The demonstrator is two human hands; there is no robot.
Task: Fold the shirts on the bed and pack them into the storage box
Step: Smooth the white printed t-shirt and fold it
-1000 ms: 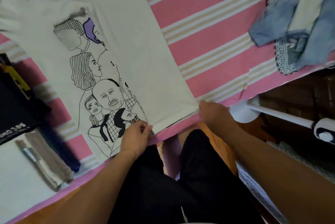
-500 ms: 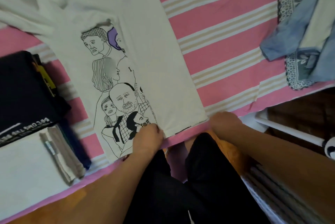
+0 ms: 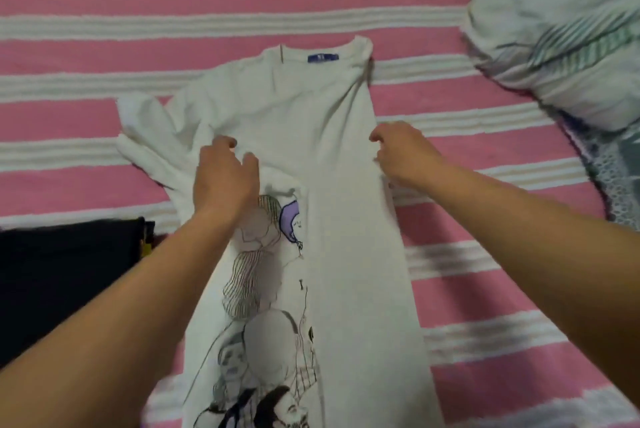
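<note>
both hands have moved from the hem at the near edge of the bed up to the chest of the white shirt (image 3: 332,185), and the view now takes in the collar at 12 o'clock.

we see the white shirt lying lengthwise on the pink striped bedcover (image 3: 104,4), collar far, hem running out of view at 6 o'clock. its right side is folded over the front, so the line-drawn print of faces (image 3: 263,341) shows only on the left half. a purple patch sits in the print at its upper end. one sleeve (image 3: 145,136) spreads out at 9 o'clock from the collar area.

our left hand (image 3: 225,181) rests on the shirt just below the sleeve seam, fingers curled down into the cloth; we cannot tell whether it pinches the fabric or only presses it. our right hand (image 3: 401,153) sits at the folded right edge at 3 o'clock, fingers bent around that edge, gripping it.

labels: a blue neck label (image 3: 323,58) sits inside the collar; its white marking is too blurred to read.

a dark folded garment (image 3: 65,275) lies at 8 o'clock, touching the bedcover beside the shirt. a pale crumpled pile of cloth (image 3: 561,22) lies at 2 o'clock, well apart from the shirt.
</note>
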